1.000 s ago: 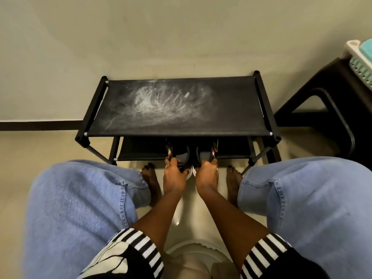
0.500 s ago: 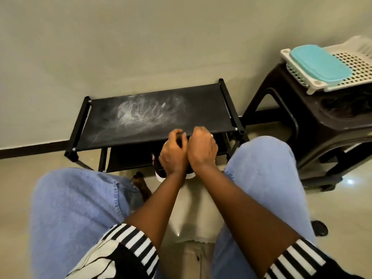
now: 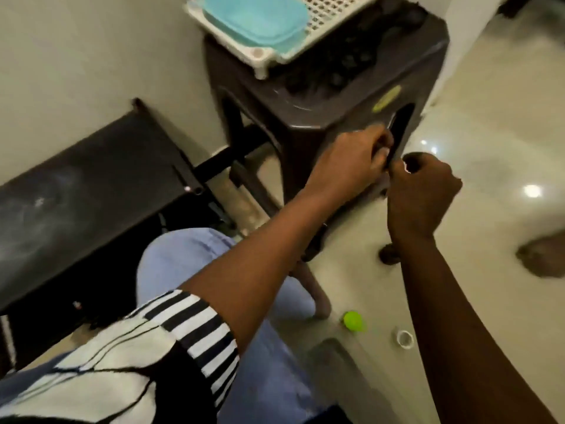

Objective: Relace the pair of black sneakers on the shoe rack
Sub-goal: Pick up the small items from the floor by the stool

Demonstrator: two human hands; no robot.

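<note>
Since 0.5 s ago the view has swung right and both hands have left the rack [image 3: 91,172] and now sit in front of a brown stool [image 3: 336,96]. The sneakers cannot be made out. Only a thin dark strip with pale glints shows between the 2 hands, too blurred to name. The left hand [image 3: 351,160] and right hand [image 3: 423,194] are close together, fingers curled tight, but I cannot tell what either holds. The rack stands at the left against the wall, its top shelf dusty white. On the stool rests a white tray [image 3: 330,13] with a teal box [image 3: 256,19]. On the floor nearby lie 1 green cap [image 3: 353,321] and 1 white ring [image 3: 405,338].
</note>
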